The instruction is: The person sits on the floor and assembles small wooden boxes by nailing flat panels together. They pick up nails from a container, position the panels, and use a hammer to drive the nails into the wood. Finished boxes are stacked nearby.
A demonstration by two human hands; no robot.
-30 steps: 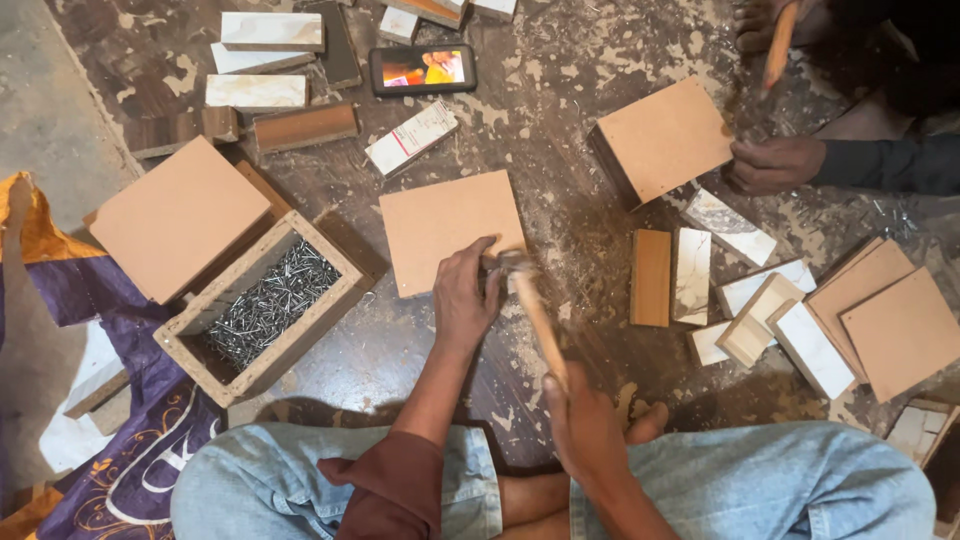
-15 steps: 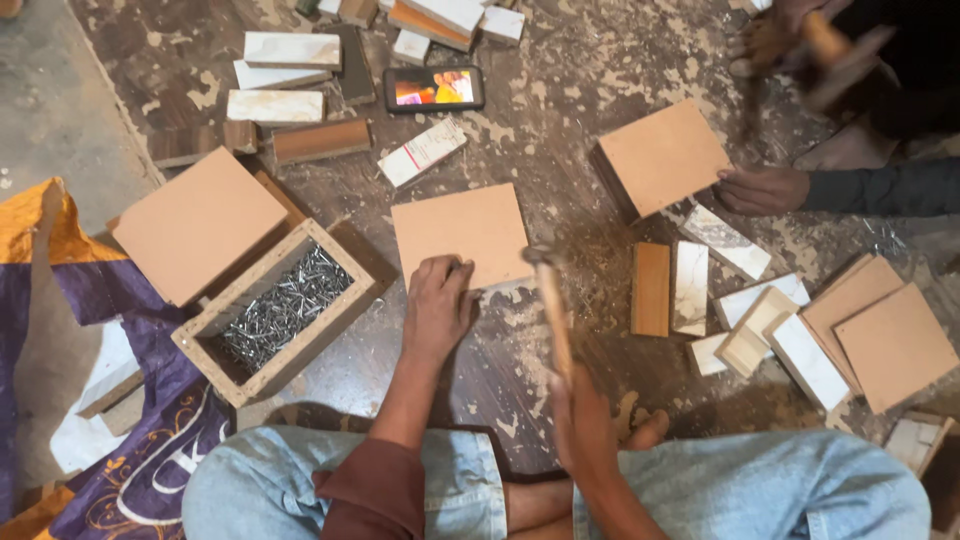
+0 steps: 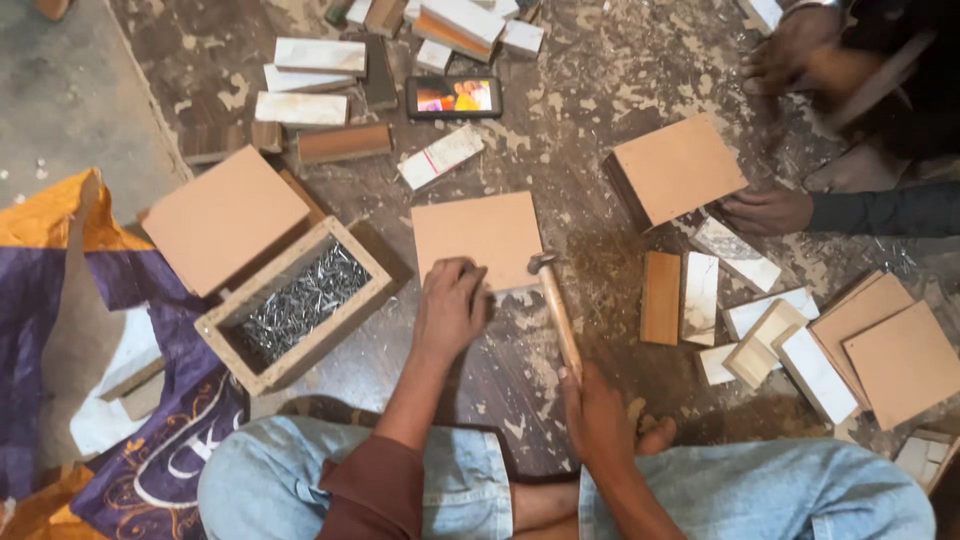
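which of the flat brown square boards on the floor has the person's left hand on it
The board in the middle, just right of the nail box. The left hand rests on its near edge; the other boards lie untouched by it.

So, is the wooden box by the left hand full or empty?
Partly full: the open wooden box holds a layer of grey nails, just left of the left hand.

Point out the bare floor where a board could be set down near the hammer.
Bare floor lies between the square board and the other person's board, above the hammer. Another patch sits between the nail box and the left hand. Right of the hammer, wood strips crowd it.
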